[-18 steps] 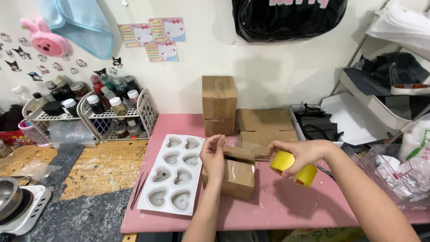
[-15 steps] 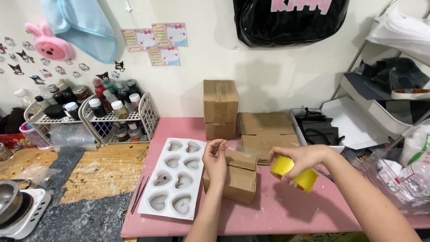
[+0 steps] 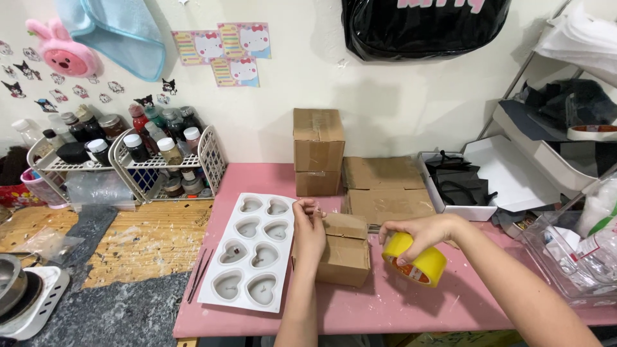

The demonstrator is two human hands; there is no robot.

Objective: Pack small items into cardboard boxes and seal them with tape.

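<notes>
A small brown cardboard box (image 3: pixel 345 252) sits on the pink table (image 3: pixel 385 308) in front of me. My left hand (image 3: pixel 309 229) rests against the box's left top edge, fingers pinched together there on what may be the tape's end. My right hand (image 3: pixel 421 234) grips a yellow roll of tape (image 3: pixel 415 259) just right of the box, held slightly above the table. A thin strip of tape seems to run from the roll across the box top toward my left hand.
A white mould with heart-shaped cavities (image 3: pixel 252 250) lies left of the box. Stacked cardboard boxes (image 3: pixel 317 151) and flat cardboard (image 3: pixel 385 186) stand behind. Wire racks of small bottles (image 3: pixel 144 160) sit at left, a white box with black items (image 3: pixel 479 183) at right.
The view has shifted slightly. My hands stay at the box, with the tape roll still just right of it.
</notes>
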